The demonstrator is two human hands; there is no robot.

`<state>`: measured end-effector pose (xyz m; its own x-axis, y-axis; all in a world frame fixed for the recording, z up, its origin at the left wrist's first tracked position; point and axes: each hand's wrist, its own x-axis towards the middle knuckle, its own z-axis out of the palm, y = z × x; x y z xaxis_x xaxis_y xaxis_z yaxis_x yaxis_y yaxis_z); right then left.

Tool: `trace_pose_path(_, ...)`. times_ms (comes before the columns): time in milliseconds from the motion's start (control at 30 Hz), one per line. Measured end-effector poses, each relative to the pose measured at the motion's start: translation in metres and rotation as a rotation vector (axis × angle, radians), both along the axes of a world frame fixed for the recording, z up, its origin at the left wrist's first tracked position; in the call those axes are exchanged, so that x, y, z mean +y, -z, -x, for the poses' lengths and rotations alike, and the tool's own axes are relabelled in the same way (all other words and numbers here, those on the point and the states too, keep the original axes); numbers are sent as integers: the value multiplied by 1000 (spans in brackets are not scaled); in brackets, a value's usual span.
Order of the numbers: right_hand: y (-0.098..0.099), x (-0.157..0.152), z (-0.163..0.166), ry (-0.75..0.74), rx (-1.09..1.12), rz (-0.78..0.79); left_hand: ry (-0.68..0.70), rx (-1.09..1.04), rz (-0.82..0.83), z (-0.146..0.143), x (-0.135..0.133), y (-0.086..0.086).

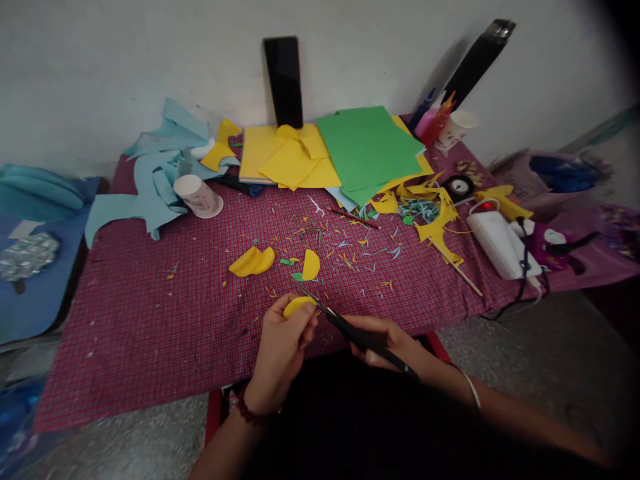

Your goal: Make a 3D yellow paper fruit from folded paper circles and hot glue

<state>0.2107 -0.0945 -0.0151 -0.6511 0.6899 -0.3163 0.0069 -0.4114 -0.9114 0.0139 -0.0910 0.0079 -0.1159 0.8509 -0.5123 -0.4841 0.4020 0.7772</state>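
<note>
My left hand (284, 337) pinches a small rounded piece of yellow paper (299, 306) near the front of the table. Black-handled scissors (357, 333) are in my right hand (385, 339), with their blades pointing up and left at the edge of that paper. Whether the blades are touching it is hard to make out. Just beyond my hands lie a yellow half-round piece (311, 265) and, to its left, a few overlapping yellow half-rounds (253, 261). Thin paper clippings (345, 257) are scattered around them on the checked cloth.
Green sheets (370, 150) and yellow sheets (295, 163) lie at the back below a leaning phone (284, 80). Blue paper scraps (157, 180) and a paper cup (199, 195) are at left. A white power bank (503, 243) with cables, yellow offcuts (440, 220) and a stick (457, 270) sit right.
</note>
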Motion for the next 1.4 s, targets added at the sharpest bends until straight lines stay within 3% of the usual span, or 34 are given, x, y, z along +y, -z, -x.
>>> trace_pose_path(633, -5, 0, 0, 2, -25, 20, 40, 13, 1, 2, 3, 1)
trace_pose_path(1400, -3, -1, 1, 13, -9, 122, -10, 44, -8, 0, 5, 4)
